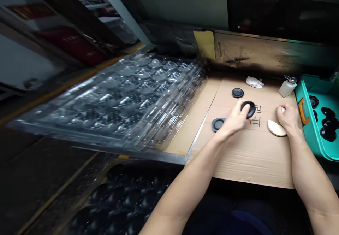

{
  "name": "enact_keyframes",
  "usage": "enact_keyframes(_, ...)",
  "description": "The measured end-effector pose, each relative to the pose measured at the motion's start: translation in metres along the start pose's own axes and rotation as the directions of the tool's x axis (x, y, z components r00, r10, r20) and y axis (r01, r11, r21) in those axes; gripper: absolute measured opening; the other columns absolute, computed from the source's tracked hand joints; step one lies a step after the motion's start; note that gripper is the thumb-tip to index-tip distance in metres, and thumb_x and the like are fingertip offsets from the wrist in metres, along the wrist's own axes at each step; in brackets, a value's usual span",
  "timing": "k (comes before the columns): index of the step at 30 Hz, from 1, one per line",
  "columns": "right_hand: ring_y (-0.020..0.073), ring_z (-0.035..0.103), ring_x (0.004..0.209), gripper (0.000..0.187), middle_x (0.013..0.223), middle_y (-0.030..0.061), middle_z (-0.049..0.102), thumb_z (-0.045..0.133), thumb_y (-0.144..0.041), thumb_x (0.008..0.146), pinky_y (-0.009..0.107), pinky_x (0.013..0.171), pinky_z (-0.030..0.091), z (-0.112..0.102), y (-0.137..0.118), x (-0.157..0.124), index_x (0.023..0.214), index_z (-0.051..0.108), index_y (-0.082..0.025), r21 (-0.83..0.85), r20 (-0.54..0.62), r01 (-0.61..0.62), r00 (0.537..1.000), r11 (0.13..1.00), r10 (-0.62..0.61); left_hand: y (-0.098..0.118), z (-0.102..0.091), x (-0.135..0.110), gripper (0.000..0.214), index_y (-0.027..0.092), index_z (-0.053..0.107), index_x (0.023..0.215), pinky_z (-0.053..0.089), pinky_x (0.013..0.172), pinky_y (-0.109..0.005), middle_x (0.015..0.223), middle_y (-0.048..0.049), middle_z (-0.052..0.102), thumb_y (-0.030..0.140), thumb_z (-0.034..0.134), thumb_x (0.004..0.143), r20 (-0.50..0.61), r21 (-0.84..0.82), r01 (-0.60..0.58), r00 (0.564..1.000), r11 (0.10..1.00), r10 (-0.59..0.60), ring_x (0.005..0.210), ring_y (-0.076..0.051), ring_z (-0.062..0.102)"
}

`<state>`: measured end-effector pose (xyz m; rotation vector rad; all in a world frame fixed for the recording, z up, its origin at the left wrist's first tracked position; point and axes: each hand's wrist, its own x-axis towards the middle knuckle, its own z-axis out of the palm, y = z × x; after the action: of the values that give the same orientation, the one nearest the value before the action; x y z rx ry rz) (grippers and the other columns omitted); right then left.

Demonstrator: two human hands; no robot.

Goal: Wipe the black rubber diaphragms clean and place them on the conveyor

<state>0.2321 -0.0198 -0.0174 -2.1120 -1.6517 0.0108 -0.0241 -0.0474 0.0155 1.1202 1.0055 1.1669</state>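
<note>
My left hand (pixel 235 118) is closed round a black round rubber disc (pixel 249 108), held just above the cardboard sheet (pixel 246 157). My right hand (pixel 288 119) rests on the cardboard with its fingers curled on a beige oval pad (pixel 275 128). Two more black discs lie flat on the cardboard: one (pixel 217 124) just left of my left hand, one (pixel 237 93) further back.
A stack of clear plastic blister trays (pixel 127 97) slopes across the left. A teal bin (pixel 309 129) with several black discs stands at the right edge. A small white dispenser bottle (pixel 288 86) and a crumpled white wipe (pixel 254 82) sit at the back. Dark trays (pixel 119 203) lie below left.
</note>
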Motion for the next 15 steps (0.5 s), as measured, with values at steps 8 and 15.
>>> enact_keyframes(8, 0.0299, 0.069, 0.095, 0.032, 0.105, 0.0149, 0.077, 0.051, -0.031, 0.093, 0.037, 0.082, 0.047, -0.002, -0.010, -0.005, 0.108, 0.078, -0.021, 0.018, 0.066, -0.062, 0.996, 0.998, 0.061, 0.005, -0.129, -0.044, 0.048, 0.017, 0.066, 0.104, 0.055, 0.076, -0.030, 0.099, -0.0093, 0.075, 0.050, 0.083, 0.074, -0.191, 0.494, 0.091, 0.981, 0.865, 0.006, 0.088, -0.022, 0.070)
enact_keyframes(15, 0.0281, 0.068, 0.091, 0.032, 0.106, 0.0146, 0.077, 0.052, -0.030, 0.093, 0.036, 0.078, 0.045, 0.002, -0.008, -0.008, 0.110, 0.077, -0.020, 0.056, 0.049, -0.070, 0.997, 0.996, 0.067, -0.019, -0.129, -0.025, 0.044, 0.018, 0.076, 0.106, 0.054, 0.097, -0.041, 0.106, -0.0121, 0.071, 0.055, 0.066, 0.084, -0.045, 0.849, -0.028, 0.991, 0.528, 0.124, 0.095, -0.026, 0.068)
